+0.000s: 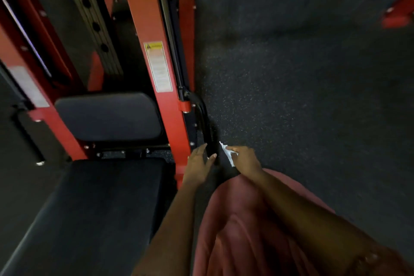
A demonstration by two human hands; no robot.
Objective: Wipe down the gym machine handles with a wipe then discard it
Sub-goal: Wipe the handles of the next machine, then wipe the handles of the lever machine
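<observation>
One red gym machine (156, 29) stands at the left. Its black handle (205, 123) looks rigid and fixed. The left hand (198, 168) lies against the handle's lower end; whether it grips, I cannot tell. The right hand (245, 160) pinches the white wipe (227, 154) just beside the handle. The wipe seems thin and limp, so it is better bunched in the palm.

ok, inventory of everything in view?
machine frame: one, red, left half
warning label: one, white-yellow, on frame
weight stack: one, black, top left
back pad: one, black, centre left
seat pad: one, black, lower left
handle: one, black, right of frame
wipe: one, white, beside handle's lower end
floor: one, dark speckled, right half
second machine: one, red, top right edge
garment: one, pink-red, bottom centre
left hand: one, straddling handle
right hand: one, pinching wipe
</observation>
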